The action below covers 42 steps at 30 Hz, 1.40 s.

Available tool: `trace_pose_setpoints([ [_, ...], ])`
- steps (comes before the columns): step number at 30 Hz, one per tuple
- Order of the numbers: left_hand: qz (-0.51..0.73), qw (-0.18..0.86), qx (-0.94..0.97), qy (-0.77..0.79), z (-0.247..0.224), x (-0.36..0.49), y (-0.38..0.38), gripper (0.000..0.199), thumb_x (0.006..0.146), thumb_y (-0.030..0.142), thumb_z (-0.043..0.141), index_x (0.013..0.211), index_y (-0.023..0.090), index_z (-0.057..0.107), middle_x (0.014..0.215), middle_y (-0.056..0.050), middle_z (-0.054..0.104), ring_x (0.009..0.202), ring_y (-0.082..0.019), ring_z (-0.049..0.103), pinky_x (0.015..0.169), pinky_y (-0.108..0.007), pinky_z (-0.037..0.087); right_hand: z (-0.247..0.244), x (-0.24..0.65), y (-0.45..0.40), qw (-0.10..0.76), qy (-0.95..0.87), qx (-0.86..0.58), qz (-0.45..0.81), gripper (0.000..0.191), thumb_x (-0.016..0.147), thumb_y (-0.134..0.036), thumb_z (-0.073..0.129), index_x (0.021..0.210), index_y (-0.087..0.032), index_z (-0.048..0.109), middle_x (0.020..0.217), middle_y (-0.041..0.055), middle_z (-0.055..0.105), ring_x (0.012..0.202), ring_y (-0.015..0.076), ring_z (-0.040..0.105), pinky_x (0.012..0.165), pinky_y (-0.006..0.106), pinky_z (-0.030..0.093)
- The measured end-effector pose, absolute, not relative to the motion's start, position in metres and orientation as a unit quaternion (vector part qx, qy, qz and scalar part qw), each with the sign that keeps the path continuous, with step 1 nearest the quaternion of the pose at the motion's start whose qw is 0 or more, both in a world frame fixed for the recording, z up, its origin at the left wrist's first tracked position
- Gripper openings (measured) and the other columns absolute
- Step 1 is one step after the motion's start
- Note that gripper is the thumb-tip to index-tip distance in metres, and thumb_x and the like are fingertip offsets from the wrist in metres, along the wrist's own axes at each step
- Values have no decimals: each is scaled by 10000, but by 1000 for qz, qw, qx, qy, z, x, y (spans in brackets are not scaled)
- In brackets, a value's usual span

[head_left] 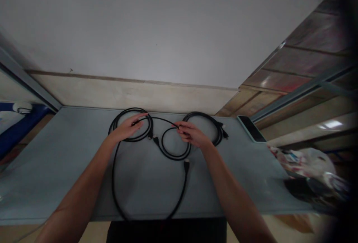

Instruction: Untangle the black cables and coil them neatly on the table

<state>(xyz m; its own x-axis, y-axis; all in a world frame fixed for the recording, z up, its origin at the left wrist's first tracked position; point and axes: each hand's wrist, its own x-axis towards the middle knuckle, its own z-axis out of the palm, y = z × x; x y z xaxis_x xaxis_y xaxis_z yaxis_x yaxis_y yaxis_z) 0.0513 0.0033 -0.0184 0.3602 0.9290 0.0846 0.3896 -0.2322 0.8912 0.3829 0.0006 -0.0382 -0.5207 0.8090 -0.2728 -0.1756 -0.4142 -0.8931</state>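
Black cables lie on a grey table. My left hand (pixel 128 126) is over the left coil (pixel 112 123), its fingers closed on a black cable (pixel 160 118) that arches across to my right hand (pixel 190 133). The fingers of my right hand pinch that cable above a smaller loop (pixel 173 157). One connector (pixel 156 141) lies between the left coil and the small loop. Another connector (pixel 186 165) sits below the loop, on a length that hangs past the front edge. Behind my right hand lies a coil (pixel 208 116) with plugs at its right side.
A phone (pixel 253 129) lies at the table's back right. The table (pixel 69 153) meets a pale wall (pixel 140 97) behind. Plastic bags (pixel 310 161) and a dark item are at the right edge. A blue object (pixel 36 120) stands at the left.
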Motion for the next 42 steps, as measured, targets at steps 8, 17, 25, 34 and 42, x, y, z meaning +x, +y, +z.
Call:
trace_pose_setpoints([
  [8, 331, 349, 775, 411, -35, 105, -12, 381, 963, 365, 482, 1229, 184, 686, 1132, -72, 738, 992, -197, 670, 896, -298, 500, -38, 340, -15, 333, -438, -345, 761, 371, 820, -358, 722, 1139, -189, 634, 683, -67, 395, 464, 30, 188, 411, 179, 126],
  [17, 323, 393, 743, 435, -26, 80, -1, 374, 905, 403, 561, 1097, 151, 760, 1001, -80, 776, 894, -213, 701, 825, -313, 537, -27, 363, -10, 257, -427, -351, 793, 378, 834, -308, 714, 1175, -184, 608, 622, -94, 342, 458, 30, 167, 395, 165, 106],
  [25, 345, 457, 620, 536, -6, 22, 7, 451, 795, 473, 685, 1094, 144, 762, 483, 35, 514, 418, -106, 442, 418, -223, 330, -21, 403, 0, 269, -422, -371, 782, 407, 824, -289, 729, 1193, -175, 604, 661, -77, 377, 463, 28, 206, 375, 152, 117],
  [34, 349, 514, 565, 543, -10, -18, 10, 478, 746, 472, 729, 1099, 151, 738, 460, 87, 330, 383, -69, 294, 385, -208, 226, -21, 437, 5, 311, -427, -376, 761, 376, 829, -264, 707, 1173, -160, 597, 669, -72, 363, 466, 34, 199, 359, 156, 109],
  [42, 267, 505, 631, 525, -1, -3, 5, 527, 846, 491, 642, 1258, 165, 678, 552, 30, 533, 460, -101, 465, 427, -197, 335, -25, 421, 5, 265, -429, -397, 767, 352, 816, -279, 719, 1128, -180, 589, 643, -88, 384, 428, 19, 141, 344, 154, 52],
])
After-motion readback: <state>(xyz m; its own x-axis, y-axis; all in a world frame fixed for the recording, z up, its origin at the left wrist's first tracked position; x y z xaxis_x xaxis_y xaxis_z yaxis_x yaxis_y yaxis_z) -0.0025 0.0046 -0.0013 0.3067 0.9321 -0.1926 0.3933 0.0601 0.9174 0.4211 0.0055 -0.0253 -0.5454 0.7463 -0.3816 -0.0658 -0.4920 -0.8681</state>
